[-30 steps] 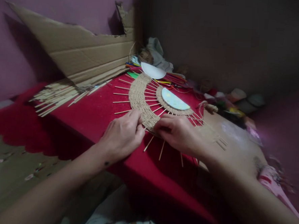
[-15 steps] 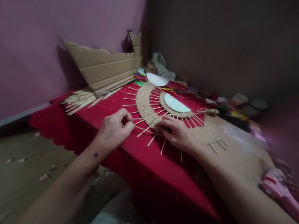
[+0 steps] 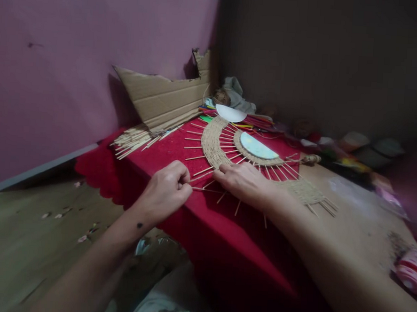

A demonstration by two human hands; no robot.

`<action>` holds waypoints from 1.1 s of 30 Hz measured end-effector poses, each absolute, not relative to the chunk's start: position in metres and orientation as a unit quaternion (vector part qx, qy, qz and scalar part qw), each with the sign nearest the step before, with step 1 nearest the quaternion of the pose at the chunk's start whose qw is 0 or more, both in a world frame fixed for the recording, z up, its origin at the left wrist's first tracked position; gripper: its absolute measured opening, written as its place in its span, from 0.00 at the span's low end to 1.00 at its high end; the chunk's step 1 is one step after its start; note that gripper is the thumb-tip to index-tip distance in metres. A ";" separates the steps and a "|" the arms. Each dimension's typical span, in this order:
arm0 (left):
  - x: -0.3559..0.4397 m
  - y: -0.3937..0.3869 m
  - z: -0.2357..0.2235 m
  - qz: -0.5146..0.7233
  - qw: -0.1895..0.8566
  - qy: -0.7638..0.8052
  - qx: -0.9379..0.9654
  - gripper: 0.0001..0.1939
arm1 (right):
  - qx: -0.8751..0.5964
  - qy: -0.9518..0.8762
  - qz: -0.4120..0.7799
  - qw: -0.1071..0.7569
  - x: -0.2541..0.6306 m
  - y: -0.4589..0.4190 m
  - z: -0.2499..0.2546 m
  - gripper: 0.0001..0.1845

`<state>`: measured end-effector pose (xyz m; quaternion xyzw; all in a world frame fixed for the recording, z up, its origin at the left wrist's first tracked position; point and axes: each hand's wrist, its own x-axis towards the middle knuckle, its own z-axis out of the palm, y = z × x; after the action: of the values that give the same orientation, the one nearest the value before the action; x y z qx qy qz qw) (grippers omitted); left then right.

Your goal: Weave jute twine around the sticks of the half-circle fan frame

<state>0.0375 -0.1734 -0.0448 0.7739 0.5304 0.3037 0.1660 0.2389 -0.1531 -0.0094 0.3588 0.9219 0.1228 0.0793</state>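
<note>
My left hand [image 3: 169, 189] is closed in a pinch on jute twine [image 3: 203, 175], just off the near edge of the woven piece. Two strands run from its fingers to the weaving, between the thin sticks. The half-round woven piece [image 3: 211, 142] has a twine band over sticks that fan outward like rays. At its centre is a pale blue half disc [image 3: 258, 146] with a twine border. My right hand [image 3: 244, 181] lies over the lower part of the band, fingertips pinching its edge; its palm hides some of the weave.
A red cloth [image 3: 204, 217] covers the table, with a brown board [image 3: 354, 202] at right. Torn cardboard [image 3: 166, 94] leans on the wall above a bundle of sticks [image 3: 132, 139]. A white half disc [image 3: 231, 113], a twine ball [image 3: 222, 97] and a pink tool [image 3: 413, 269] lie around.
The view has shifted, so everything sits further right. My left hand has drawn slightly down and away from the band, with the twine strands stretched longer. My right hand stays on the band.
</note>
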 end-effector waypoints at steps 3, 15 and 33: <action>0.037 -0.173 -0.046 0.302 0.162 0.529 0.776 0.04 | 0.375 0.919 0.105 0.056 0.246 -0.152 -0.014 0.09; 0.054 -0.125 -0.031 0.282 0.082 0.506 0.811 0.03 | 0.388 0.917 0.085 -0.016 0.250 -0.151 -0.023 0.10; 0.045 -0.083 -0.034 0.352 0.115 0.577 0.728 0.03 | 0.447 0.888 0.004 -0.108 0.250 -0.151 -0.031 0.15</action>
<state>0.0447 -0.0829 -0.0339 0.7279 0.5768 0.3525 0.1146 0.2503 -0.1513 -0.0307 0.4474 0.8877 0.0042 -0.1082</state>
